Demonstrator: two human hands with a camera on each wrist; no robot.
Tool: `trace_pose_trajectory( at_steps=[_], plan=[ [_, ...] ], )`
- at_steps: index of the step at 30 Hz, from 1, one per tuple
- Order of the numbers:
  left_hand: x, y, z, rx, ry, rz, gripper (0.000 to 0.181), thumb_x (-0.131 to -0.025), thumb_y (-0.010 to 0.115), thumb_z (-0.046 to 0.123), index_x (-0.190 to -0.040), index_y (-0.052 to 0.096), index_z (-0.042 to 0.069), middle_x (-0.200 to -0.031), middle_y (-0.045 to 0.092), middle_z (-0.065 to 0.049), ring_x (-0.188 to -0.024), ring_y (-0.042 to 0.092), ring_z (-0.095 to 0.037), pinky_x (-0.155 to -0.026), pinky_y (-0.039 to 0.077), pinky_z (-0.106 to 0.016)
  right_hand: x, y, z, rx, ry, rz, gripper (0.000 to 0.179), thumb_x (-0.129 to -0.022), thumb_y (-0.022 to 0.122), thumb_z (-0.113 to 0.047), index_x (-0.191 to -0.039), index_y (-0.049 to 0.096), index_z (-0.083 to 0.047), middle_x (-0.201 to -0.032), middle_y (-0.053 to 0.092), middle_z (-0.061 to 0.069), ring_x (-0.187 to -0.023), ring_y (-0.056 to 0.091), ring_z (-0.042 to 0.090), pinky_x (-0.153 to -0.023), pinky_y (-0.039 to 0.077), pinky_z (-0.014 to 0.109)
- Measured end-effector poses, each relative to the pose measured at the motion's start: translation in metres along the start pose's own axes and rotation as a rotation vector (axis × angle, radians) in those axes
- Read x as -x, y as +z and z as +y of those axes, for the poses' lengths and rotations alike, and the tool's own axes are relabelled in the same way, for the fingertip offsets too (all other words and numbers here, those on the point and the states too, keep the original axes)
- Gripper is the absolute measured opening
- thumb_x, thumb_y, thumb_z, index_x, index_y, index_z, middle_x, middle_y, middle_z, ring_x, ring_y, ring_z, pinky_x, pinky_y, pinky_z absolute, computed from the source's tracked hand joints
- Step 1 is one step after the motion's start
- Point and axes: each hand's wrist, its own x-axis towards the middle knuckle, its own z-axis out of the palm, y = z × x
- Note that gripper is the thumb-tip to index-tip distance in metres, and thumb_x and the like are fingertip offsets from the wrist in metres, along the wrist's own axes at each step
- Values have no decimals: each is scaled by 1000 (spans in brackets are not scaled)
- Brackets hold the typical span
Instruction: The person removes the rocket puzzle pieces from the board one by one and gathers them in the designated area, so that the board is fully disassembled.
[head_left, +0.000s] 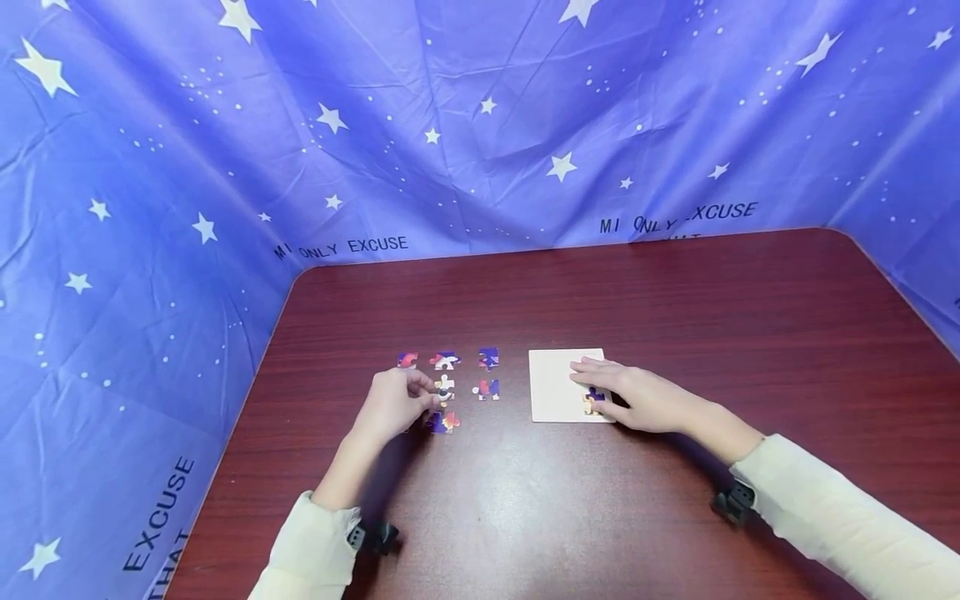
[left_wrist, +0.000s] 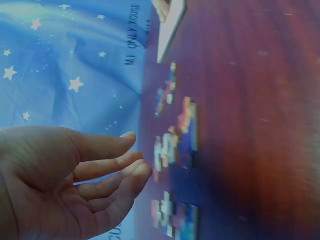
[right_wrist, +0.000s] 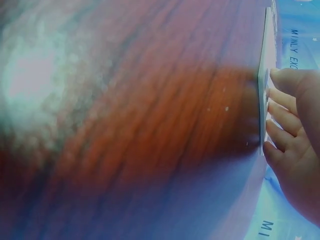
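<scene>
My left hand (head_left: pixel 397 402) hovers among loose jigsaw pieces on the table. In the left wrist view its thumb and fingers (left_wrist: pixel 142 172) are bent, with a gap between them and nothing held. Nearest its fingertips is a jigsaw piece with white and an eye-like spot (head_left: pixel 444 388). Below that lies a purple and orange piece (head_left: pixel 444 422). Resting on a square cream board (head_left: pixel 553 387), my right hand (head_left: pixel 637 398) has its fingers spread. One purple and yellow jigsaw piece (head_left: pixel 592 402) sits at the board's lower right, between its thumb and fingers.
More loose pieces lie around: a red one (head_left: pixel 407 359), a white and red one (head_left: pixel 445 360), a purple one (head_left: pixel 489 358) and a red and purple one (head_left: pixel 489 389). A blue star-printed curtain (head_left: pixel 480 167) borders the brown table (head_left: pixel 480 517) behind and at the sides.
</scene>
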Motion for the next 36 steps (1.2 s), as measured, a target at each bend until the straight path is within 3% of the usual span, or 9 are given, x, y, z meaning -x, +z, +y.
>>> trace_pose_trajectory(
  at_steps=[4, 11, 15, 21, 29, 36],
  plan=[
    [-8, -1, 13, 0, 55, -19, 12, -81, 74, 14, -89, 74, 6, -76, 74, -4, -71, 67, -10, -76, 53, -31, 0, -1, -1, 2, 8, -19, 40, -92, 62, -15, -130, 58, -3, -142, 54, 13, -134, 48, 32, -107, 40, 50],
    [-24, 11, 43, 81, 155, -134, 21, -82, 74, 18, -99, 73, 6, -87, 74, -5, -79, 68, -13, -75, 54, -27, 1, -4, -3, 6, 25, -36, 42, -92, 63, -17, -132, 57, -4, -143, 52, 12, -135, 47, 32, -107, 40, 50],
    [-33, 22, 62, 104, 212, -190, 24, -84, 73, 18, -104, 71, 4, -94, 74, -8, -86, 69, -17, -80, 54, -28, 4, -6, -3, 19, 19, -26, 44, -91, 64, -18, -132, 57, -4, -143, 52, 13, -134, 47, 33, -107, 40, 51],
    [-45, 49, 84, 98, 286, -286, 26, -85, 71, 18, -106, 69, 3, -95, 74, -9, -87, 68, -18, -78, 52, -21, 10, -10, 2, 52, 57, -21, 53, -87, 69, -24, -134, 54, -5, -146, 48, 13, -137, 43, 34, -109, 36, 49],
    [-47, 89, 109, -27, 363, -366, 29, -86, 70, 21, -110, 67, 5, -101, 74, -8, -94, 69, -17, -81, 51, -18, 13, -11, 7, 55, 134, -57, 75, -82, 71, -46, -141, 46, -6, -153, 39, 11, -142, 36, 32, -112, 31, 48],
    [-45, 106, 122, -184, 422, -324, 29, -87, 68, 21, -112, 70, 6, -98, 73, -5, -92, 64, -12, -84, 49, -18, 12, -11, 6, 63, 136, -70, 80, -79, 75, -44, -142, 45, -5, -153, 39, 11, -142, 35, 32, -112, 31, 48]
  ],
)
